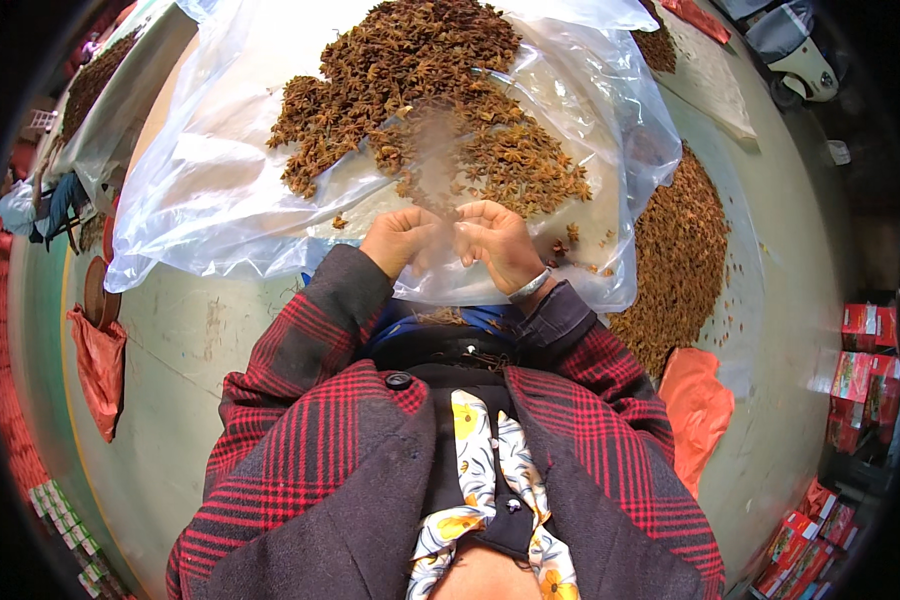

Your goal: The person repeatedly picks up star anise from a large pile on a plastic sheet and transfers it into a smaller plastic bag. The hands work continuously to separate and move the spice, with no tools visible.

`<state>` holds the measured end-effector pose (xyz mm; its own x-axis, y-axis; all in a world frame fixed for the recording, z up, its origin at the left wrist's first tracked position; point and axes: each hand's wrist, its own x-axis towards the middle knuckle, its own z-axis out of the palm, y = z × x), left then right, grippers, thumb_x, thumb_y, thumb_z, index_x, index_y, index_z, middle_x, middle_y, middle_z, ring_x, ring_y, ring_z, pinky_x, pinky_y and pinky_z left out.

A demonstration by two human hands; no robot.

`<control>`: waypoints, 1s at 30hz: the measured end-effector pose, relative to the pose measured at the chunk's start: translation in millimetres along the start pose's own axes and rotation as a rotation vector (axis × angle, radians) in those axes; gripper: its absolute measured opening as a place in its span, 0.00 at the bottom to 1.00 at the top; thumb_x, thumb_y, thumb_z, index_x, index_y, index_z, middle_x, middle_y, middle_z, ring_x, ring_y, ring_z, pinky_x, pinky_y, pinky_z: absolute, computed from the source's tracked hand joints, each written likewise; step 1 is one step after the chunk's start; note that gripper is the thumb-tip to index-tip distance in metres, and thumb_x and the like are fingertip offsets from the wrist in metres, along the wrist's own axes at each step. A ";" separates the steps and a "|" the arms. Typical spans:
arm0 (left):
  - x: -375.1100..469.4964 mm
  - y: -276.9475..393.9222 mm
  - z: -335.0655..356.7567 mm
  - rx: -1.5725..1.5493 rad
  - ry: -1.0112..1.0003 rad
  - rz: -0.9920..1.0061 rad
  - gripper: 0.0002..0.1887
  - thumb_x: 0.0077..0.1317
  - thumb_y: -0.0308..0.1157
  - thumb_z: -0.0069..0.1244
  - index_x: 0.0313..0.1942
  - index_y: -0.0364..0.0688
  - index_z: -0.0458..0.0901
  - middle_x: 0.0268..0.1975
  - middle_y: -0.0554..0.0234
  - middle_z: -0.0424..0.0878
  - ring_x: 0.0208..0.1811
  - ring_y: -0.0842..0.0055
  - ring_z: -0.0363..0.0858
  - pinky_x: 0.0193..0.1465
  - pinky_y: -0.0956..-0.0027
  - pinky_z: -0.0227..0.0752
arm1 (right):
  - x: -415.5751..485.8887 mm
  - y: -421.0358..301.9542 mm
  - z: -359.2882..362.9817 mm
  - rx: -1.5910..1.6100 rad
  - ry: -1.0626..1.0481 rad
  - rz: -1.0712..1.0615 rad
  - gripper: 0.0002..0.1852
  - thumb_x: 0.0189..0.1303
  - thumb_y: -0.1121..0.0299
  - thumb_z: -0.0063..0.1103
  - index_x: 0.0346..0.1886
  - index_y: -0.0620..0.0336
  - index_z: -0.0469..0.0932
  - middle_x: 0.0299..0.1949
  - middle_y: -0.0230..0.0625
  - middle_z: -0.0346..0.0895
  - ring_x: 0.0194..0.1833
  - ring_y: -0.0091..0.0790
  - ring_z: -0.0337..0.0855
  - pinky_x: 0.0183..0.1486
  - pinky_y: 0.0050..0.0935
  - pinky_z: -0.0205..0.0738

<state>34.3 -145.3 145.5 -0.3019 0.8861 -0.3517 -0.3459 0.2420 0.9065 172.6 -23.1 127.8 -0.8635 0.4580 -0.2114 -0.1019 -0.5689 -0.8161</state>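
Note:
A heap of dried star anise (pixel 420 60) lies on a clear plastic sheet (pixel 187 202) spread over the work surface before me. A yellower cluster of star anise (pixel 529 169) sits at its near right side. My left hand (pixel 405 236) and my right hand (pixel 499 244) are close together over the sheet's near part, thumbs and fingertips pinched. A hazy smudge covers the space between them, so anything they hold is hidden. One loose star anise (pixel 339 221) rests left of my left hand; several loose pieces (pixel 560 246) lie right of my right hand. Stalk bits (pixel 442 316) are on my lap.
On the right, a large star anise pile (pixel 675 255) covers part of the floor beside an orange sack (pixel 694 412). At left are another orange sack (pixel 97 367), a round basket (pixel 99 292) and a seated person (pixel 26 210). Red boxes (pixel 862 375) and a scooter (pixel 806 67) stand far right.

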 end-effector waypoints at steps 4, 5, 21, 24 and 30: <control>-0.7 -3.2 0.0 0.133 -0.044 0.043 0.08 0.68 0.31 0.48 0.32 0.38 0.75 0.21 0.69 0.75 0.16 0.85 0.72 0.15 0.81 0.64 | -11.6 -6.8 3.1 -0.090 -0.020 0.005 0.09 0.58 0.75 0.58 0.40 0.68 0.74 0.27 0.38 0.78 0.22 0.24 0.77 0.23 0.19 0.70; -2.4 -2.4 1.6 0.103 -0.050 0.022 0.08 0.68 0.31 0.48 0.32 0.38 0.75 0.22 0.68 0.75 0.16 0.85 0.72 0.15 0.81 0.64 | -10.4 -7.6 2.7 -0.078 -0.013 -0.001 0.09 0.58 0.75 0.58 0.40 0.68 0.74 0.26 0.37 0.78 0.22 0.24 0.77 0.22 0.19 0.70; -20.8 8.3 10.9 0.077 -0.273 -0.250 0.03 0.61 0.25 0.50 0.33 0.38 0.80 0.19 0.66 0.78 0.14 0.83 0.71 0.17 0.79 0.63 | -10.4 -4.8 -7.0 -1.417 0.134 -0.721 0.15 0.46 0.82 0.57 0.40 0.61 0.74 0.33 0.44 0.73 0.34 0.47 0.77 0.34 0.35 0.72; -31.5 35.4 16.0 1.040 -0.345 0.100 0.08 0.60 0.27 0.51 0.40 0.39 0.81 0.24 0.61 0.80 0.26 0.77 0.80 0.30 0.72 0.73 | 11.6 -13.3 -18.4 -1.358 0.168 -0.745 0.17 0.47 0.80 0.59 0.44 0.61 0.75 0.37 0.46 0.74 0.34 0.47 0.77 0.37 0.34 0.73; 54.7 21.4 -59.0 1.530 0.301 0.476 0.08 0.59 0.31 0.50 0.39 0.46 0.77 0.39 0.59 0.77 0.40 0.61 0.80 0.38 0.61 0.74 | 16.9 -6.3 -10.1 -1.045 0.167 -0.473 0.18 0.49 0.77 0.62 0.46 0.63 0.75 0.37 0.46 0.75 0.39 0.43 0.78 0.42 0.33 0.74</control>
<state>-42.0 -115.0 131.9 -0.3341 0.9308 0.1481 0.9235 0.2918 0.2489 163.7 -4.9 123.9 -0.7644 0.6028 0.2288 0.1276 0.4893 -0.8627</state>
